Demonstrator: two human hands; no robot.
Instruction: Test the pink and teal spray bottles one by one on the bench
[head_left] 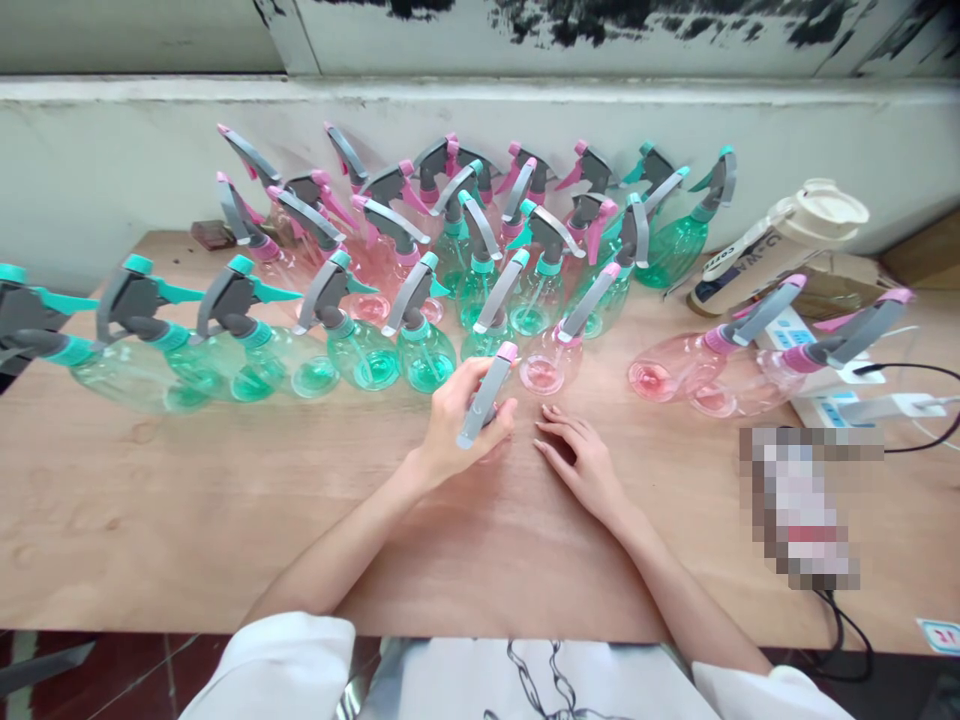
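My left hand is wrapped round the neck of a spray bottle with a grey and pink trigger head; the hand hides most of its body. My right hand rests on the wooden table, fingers apart, holding nothing, a little to the right of that bottle. Just beyond the hands stand a pink spray bottle and a green spray bottle. A row of green spray bottles runs off to the left. Behind them, more pink and green bottles crowd together near the wall.
Two pink spray bottles stand to the right. Behind them a cream tumbler leans by a cardboard box. A white power strip with cables and a blurred-out phone-like object lie at the right. The table's front edge is near me.
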